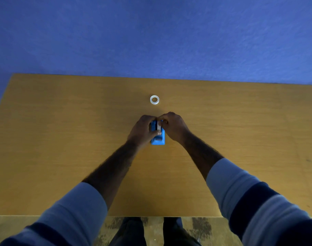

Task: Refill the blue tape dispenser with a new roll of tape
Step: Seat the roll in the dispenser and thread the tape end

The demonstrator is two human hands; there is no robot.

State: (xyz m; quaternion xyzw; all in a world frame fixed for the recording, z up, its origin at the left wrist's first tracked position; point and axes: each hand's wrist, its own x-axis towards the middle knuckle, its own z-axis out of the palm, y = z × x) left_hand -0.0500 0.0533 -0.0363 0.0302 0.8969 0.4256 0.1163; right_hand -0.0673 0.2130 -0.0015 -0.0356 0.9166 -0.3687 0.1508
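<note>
two hands (142, 131) (173, 126) on one blue dispenser (158, 140), one tape roll (154, 99) beyond

The scene is dim, with a cool blue cast over the wall (151, 32) and a muted orange on the table (63, 139). Light is soft and even, with no glare and only faint shadows around the hands. Wide-angle distortion bends the table's far edge and stretches the sleeves (77, 210) near the lower corners. Detail is soft overall, and the hands look dark and murky.
</note>
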